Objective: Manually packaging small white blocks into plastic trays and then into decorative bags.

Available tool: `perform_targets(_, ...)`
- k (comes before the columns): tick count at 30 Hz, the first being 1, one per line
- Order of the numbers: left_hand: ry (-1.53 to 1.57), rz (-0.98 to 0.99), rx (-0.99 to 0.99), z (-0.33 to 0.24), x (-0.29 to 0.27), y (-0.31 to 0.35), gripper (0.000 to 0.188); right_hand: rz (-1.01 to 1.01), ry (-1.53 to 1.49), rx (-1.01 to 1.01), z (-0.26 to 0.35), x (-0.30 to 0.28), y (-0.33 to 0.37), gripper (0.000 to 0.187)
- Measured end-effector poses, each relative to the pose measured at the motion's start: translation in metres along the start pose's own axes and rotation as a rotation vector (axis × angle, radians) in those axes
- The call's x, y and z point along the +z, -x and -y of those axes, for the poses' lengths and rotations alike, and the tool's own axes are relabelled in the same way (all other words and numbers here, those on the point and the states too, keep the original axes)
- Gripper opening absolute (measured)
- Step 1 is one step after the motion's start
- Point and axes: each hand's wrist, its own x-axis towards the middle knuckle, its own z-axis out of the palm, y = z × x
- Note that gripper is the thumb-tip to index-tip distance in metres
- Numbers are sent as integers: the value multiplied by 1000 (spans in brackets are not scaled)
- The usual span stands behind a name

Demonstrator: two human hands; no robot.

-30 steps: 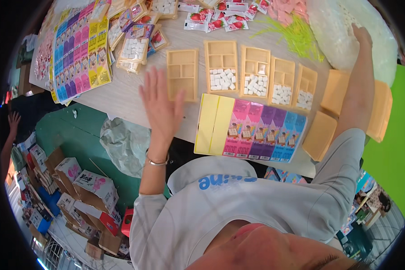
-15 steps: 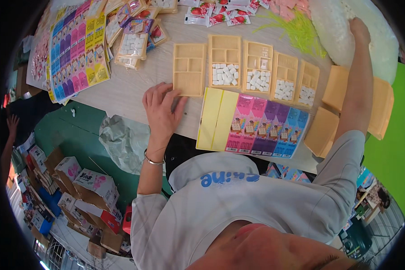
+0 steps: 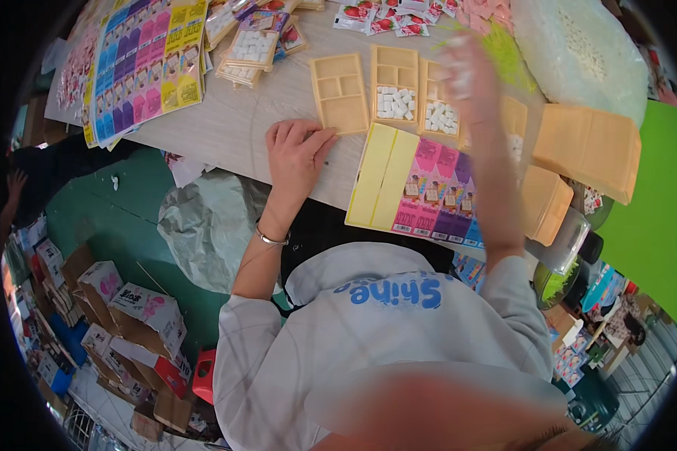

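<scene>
The row of compartment trays (image 3: 340,94) is pale tan-yellow, as are the stacked trays (image 3: 586,146) at right; the small pieces (image 3: 395,104) inside the row are plain white. The near card sheet (image 3: 421,184) runs in bands from yellow at left through pink and purple to blue; the far-left sheets (image 3: 147,71) carry blue, purple, pink and yellow stripes. Far sachets (image 3: 383,19) are white with red strawberries, beside lime-green strands (image 3: 507,56). The table (image 3: 226,131) has a pale grey-beige grain, the floor (image 3: 128,177) is deep green, and the shirt (image 3: 429,331) is light grey with blue lettering.
</scene>
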Motion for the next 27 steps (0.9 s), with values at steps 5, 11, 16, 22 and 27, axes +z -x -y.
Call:
perform_targets(5, 67, -8, 55, 3, 7, -4, 14, 426, 86, -62, -99, 50, 16, 15)
perform_targets(11, 103, -13, 44, 5, 4, -3, 13, 494, 955, -757, -112, 48, 27, 10)
perform_targets(16, 114, -17, 53, 7, 5, -3, 13, 483, 1124, -910, -113, 43, 36, 11)
perform_targets(22, 116, -14, 51, 6, 8, -3, 13, 451, 855, -901, -124, 40, 27, 5)
perform_targets(27, 101, -6, 56, 6, 7, -3, 13, 300, 376, -523, -125, 49, 29, 23)
